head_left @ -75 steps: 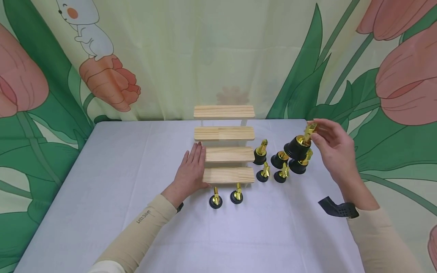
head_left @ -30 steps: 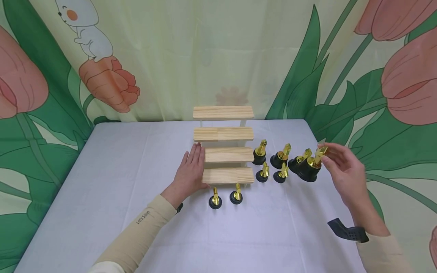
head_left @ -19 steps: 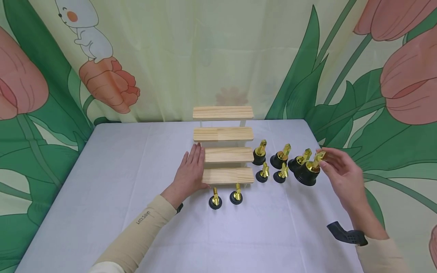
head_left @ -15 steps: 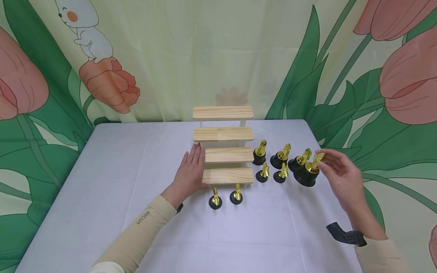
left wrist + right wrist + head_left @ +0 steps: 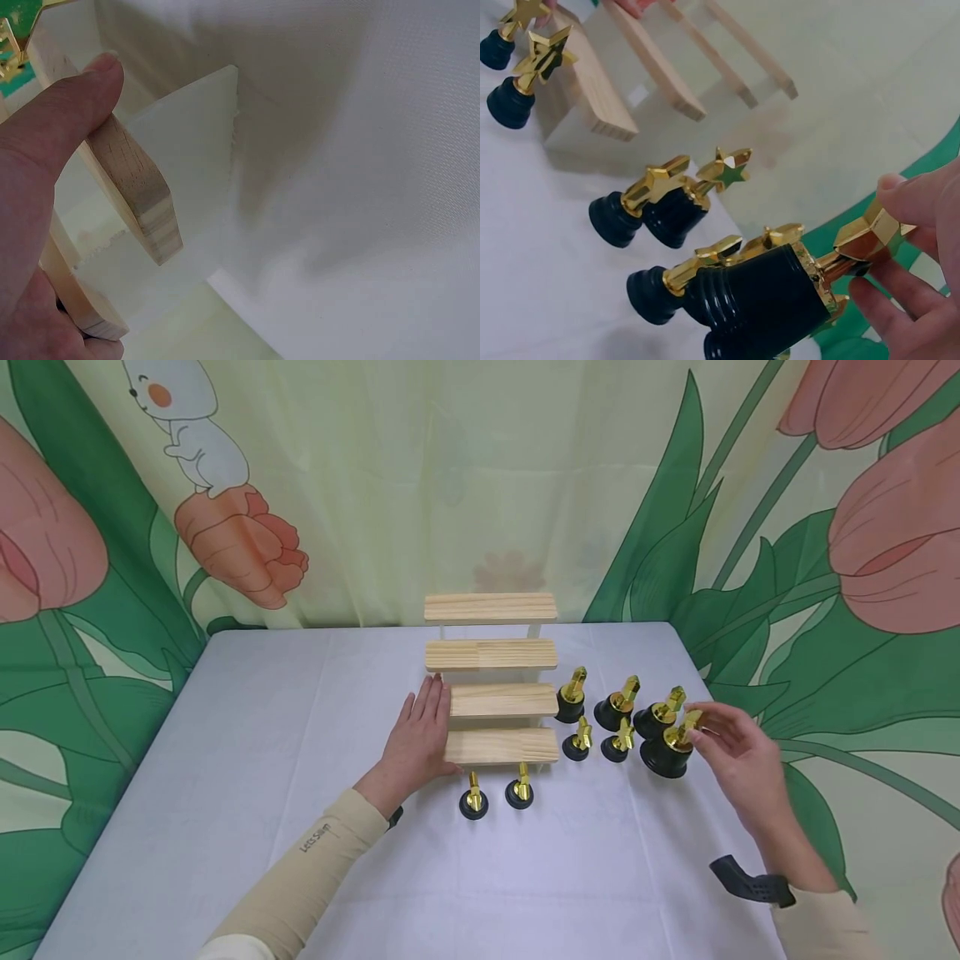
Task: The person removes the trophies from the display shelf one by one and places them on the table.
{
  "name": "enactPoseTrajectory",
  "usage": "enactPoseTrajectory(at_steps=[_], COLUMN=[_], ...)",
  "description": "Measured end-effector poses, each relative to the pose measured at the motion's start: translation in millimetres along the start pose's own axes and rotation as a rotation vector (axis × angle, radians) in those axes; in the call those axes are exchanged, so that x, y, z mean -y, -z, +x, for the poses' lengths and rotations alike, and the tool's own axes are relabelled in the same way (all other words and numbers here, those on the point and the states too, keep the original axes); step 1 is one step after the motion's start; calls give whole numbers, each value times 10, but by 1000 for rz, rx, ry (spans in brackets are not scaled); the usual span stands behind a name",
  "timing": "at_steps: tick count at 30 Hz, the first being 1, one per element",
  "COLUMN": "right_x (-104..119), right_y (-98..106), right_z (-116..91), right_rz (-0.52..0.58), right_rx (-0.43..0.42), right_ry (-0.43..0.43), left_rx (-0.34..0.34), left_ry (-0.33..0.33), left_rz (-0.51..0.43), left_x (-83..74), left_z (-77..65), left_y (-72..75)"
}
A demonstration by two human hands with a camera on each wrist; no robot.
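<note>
My right hand [image 5: 738, 760] pinches the gold star top of a large black-based trophy [image 5: 666, 756] at the right of the group. Its base is at or just above the tabletop; I cannot tell whether it touches. In the right wrist view that trophy [image 5: 757, 289] overlaps others behind it. My left hand [image 5: 416, 735] holds the left side of a four-tier wooden shelf [image 5: 502, 746]. The thumb [image 5: 82, 105] lies over one board's edge in the left wrist view, with fingers at another board. All boards of the shelf are bare.
Right of the shelf stand larger star trophies [image 5: 572, 702] in a back row, with two small ones [image 5: 578, 742] in front. Two more small trophies [image 5: 474, 797] stand before the lowest board. A white cloth covers the table [image 5: 300, 710]; a printed curtain [image 5: 375, 510] hangs behind.
My right hand has brought the held trophy down from above the others to their front right, then slightly left and lower. My left hand has stayed at the shelf.
</note>
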State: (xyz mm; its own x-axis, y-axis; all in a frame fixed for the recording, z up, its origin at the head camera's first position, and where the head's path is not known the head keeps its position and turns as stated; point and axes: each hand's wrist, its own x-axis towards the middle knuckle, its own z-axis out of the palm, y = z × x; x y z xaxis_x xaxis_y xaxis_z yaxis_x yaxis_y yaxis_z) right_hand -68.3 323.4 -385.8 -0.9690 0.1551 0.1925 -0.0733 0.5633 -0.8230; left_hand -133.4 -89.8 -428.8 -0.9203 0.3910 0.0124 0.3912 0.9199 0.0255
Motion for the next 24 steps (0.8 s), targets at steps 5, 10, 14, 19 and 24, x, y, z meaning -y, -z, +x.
enactPoseTrajectory(at_steps=[5, 10, 14, 19, 24], right_x=[-52, -120, -174, -268, -332], right_y=[-48, -80, -109, -158, -205], right_z=[-19, -34, -44, -49, -59], right_rz=[30, 57, 59, 25, 2], right_rx=[15, 38, 52, 67, 85], right_ry=[-12, -6, -21, -53, -69], left_rx=[4, 12, 16, 14, 11], left_ry=[0, 2, 8, 7, 4], left_rz=[4, 0, -12, -13, -13], left_x=[2, -1, -4, -6, -4], left_z=[-3, -7, -7, -5, -3], left_y=[-1, 15, 27, 32, 25])
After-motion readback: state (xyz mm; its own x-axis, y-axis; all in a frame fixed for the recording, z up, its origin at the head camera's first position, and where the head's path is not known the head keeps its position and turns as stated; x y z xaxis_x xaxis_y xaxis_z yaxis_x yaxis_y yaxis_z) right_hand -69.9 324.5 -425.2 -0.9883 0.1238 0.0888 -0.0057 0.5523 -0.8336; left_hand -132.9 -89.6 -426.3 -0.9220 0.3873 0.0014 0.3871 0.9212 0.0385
